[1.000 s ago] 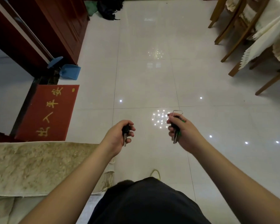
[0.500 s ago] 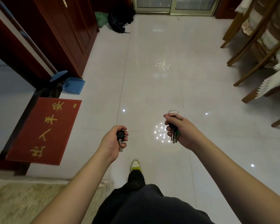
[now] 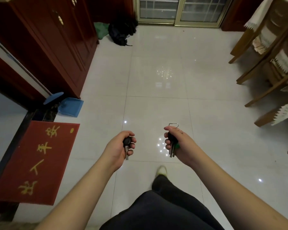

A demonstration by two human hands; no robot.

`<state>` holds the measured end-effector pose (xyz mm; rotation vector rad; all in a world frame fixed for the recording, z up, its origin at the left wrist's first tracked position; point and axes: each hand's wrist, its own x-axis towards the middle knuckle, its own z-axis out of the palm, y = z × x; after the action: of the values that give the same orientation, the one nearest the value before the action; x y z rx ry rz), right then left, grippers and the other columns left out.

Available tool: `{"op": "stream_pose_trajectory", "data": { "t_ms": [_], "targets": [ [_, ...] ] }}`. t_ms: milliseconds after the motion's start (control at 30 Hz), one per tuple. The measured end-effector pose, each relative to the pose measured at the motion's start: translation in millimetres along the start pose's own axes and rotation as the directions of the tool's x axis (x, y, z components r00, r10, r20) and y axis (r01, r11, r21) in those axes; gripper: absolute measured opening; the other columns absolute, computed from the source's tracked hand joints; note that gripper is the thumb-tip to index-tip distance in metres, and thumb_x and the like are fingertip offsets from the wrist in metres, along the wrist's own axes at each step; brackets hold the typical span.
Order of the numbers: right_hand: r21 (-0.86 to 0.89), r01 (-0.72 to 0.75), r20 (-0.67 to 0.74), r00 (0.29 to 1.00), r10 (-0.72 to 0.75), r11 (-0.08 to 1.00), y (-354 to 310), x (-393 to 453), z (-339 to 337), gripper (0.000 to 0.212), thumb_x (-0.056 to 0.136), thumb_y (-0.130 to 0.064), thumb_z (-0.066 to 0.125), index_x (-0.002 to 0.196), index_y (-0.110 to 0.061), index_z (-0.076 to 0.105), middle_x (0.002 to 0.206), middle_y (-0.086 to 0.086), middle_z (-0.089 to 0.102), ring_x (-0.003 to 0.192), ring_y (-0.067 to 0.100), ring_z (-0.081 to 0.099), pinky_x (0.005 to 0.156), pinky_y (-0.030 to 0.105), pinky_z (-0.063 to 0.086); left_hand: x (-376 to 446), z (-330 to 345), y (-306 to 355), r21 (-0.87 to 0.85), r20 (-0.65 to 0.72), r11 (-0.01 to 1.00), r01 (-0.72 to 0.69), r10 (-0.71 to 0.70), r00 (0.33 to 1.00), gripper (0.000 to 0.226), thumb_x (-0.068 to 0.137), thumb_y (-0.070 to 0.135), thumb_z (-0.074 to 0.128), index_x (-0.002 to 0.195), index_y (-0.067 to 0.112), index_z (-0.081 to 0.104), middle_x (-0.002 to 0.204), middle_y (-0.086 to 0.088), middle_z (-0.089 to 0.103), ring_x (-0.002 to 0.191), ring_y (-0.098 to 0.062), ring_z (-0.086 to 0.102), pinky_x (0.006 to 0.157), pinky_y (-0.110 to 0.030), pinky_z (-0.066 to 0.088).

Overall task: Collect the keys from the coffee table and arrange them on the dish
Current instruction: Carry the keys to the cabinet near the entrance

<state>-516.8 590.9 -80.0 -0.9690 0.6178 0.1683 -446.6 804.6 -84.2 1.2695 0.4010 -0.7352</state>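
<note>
Pale tiled floor open ahead of you, dark red cabinet and red doormat to your left, wooden chairs to your right, your left hand gripping a black-headed key, your right hand clutching a bunch of keys.

Glossy white tiled floor flecked with lamp reflections; dark red wooden cabinet at left, red doormat below it, wooden chairs at right, sliding glass door beyond.
</note>
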Motion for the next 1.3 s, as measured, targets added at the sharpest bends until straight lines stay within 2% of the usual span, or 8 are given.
{"op": "stream_pose_trajectory", "data": {
  "t_ms": [133, 267, 367, 633, 867, 1033, 1200, 1300],
  "targets": [
    [0.055, 0.001, -0.012, 1.000, 0.000, 0.998, -36.5, 66.7, -6.4, 0.011, 0.091, -0.018, 0.062, 0.098, -0.010, 0.065, 0.071, 0.004, 0.062, 0.054, 0.016, 0.052, 0.049, 0.026, 0.045, 57.5, 14.1, 25.9, -0.051, -0.034, 0.998, 0.039, -0.041, 0.999, 0.007, 0.085, 0.014, 0.056, 0.084, 0.010, 0.062, 0.069, -0.009, 0.064, 0.054, -0.018, 0.054, 0.043, -0.025, 0.040],
    [0.072, 0.024, -0.009, 1.000, -0.023, 0.997, -79.2, 135.8, -4.7, 0.016, 0.089, -0.022, 0.065, 0.100, -0.011, 0.065, 0.072, 0.003, 0.064, 0.056, 0.015, 0.053, 0.051, 0.027, 0.046, 118.0, 38.0, 68.5, -0.076, -0.061, 0.997, 0.012, -0.017, 0.998, 0.010, 0.089, 0.013, 0.053, 0.091, 0.008, 0.061, 0.074, -0.011, 0.066, 0.058, -0.019, 0.060, 0.053, -0.026, 0.048],
    [0.087, 0.019, 0.017, 1.000, -0.020, 0.996, -117.2, 178.2, -2.8, 0.019, 0.086, -0.026, 0.068, 0.099, -0.012, 0.067, 0.073, 0.003, 0.064, 0.057, 0.015, 0.055, 0.052, 0.028, 0.047, 154.8, 54.4, 108.0, -0.107, -0.089, 0.994, 0.020, -0.030, 0.996, 0.010, 0.089, 0.012, 0.054, 0.091, 0.006, 0.062, 0.074, -0.013, 0.067, 0.059, -0.021, 0.063, 0.055, -0.027, 0.052],
    [0.042, -0.035, 0.068, 0.997, 0.032, 0.999, -195.9, 284.8, 26.0, 0.011, 0.083, -0.024, 0.072, 0.089, -0.015, 0.069, 0.073, 0.004, 0.063, 0.056, 0.017, 0.054, 0.053, 0.029, 0.048, 228.5, 80.5, 185.2, -0.182, -0.095, 0.982, -0.048, 0.031, 0.995, 0.009, 0.087, 0.014, 0.056, 0.086, 0.009, 0.064, 0.072, -0.010, 0.065, 0.060, -0.020, 0.061, 0.056, -0.027, 0.050],
    [-0.005, -0.074, 0.125, 0.989, 0.074, 0.997, -226.5, 377.7, 83.5, 0.014, 0.087, -0.023, 0.068, 0.096, -0.012, 0.069, 0.072, 0.004, 0.063, 0.055, 0.017, 0.054, 0.051, 0.028, 0.049, 298.0, 43.6, 239.8, -0.256, -0.180, 0.966, -0.042, -0.004, 0.984, 0.010, 0.087, 0.014, 0.056, 0.086, 0.008, 0.063, 0.071, -0.010, 0.065, 0.059, -0.020, 0.061, 0.056, -0.026, 0.050],
    [0.027, -0.094, 0.152, 0.984, 0.089, 0.995, -244.9, 449.5, 155.4, 0.019, 0.075, -0.028, 0.074, 0.088, -0.014, 0.072, 0.068, 0.002, 0.061, 0.054, 0.016, 0.053, 0.051, 0.028, 0.049, 353.4, -1.7, 308.3, -0.334, -0.178, 0.936, -0.107, 0.049, 0.983, 0.010, 0.088, 0.010, 0.055, 0.086, 0.004, 0.063, 0.080, -0.015, 0.066, 0.066, -0.025, 0.065, 0.060, -0.028, 0.056],
    [-0.016, -0.079, 0.200, 0.976, 0.080, 0.997, -269.0, 512.1, 237.5, 0.015, 0.091, -0.025, 0.062, 0.097, -0.012, 0.066, 0.070, 0.001, 0.062, 0.055, 0.015, 0.052, 0.053, 0.027, 0.049, 386.9, -42.7, 394.0, -0.337, -0.200, 0.922, -0.192, 0.129, 0.971, 0.013, 0.091, 0.007, 0.049, 0.089, 0.003, 0.061, 0.081, -0.016, 0.066, 0.069, -0.026, 0.067, 0.061, -0.029, 0.057],
    [-0.097, -0.052, 0.246, 0.966, 0.074, 0.994, -286.6, 546.0, 274.9, 0.014, 0.092, -0.021, 0.061, 0.100, -0.011, 0.065, 0.072, 0.002, 0.063, 0.056, 0.016, 0.054, 0.053, 0.027, 0.050, 406.5, -62.0, 430.6, -0.333, -0.228, 0.916, -0.223, 0.151, 0.962, 0.015, 0.091, 0.006, 0.046, 0.090, 0.004, 0.061, 0.078, -0.014, 0.067, 0.068, -0.025, 0.066, 0.060, -0.028, 0.057]
  ]
}}
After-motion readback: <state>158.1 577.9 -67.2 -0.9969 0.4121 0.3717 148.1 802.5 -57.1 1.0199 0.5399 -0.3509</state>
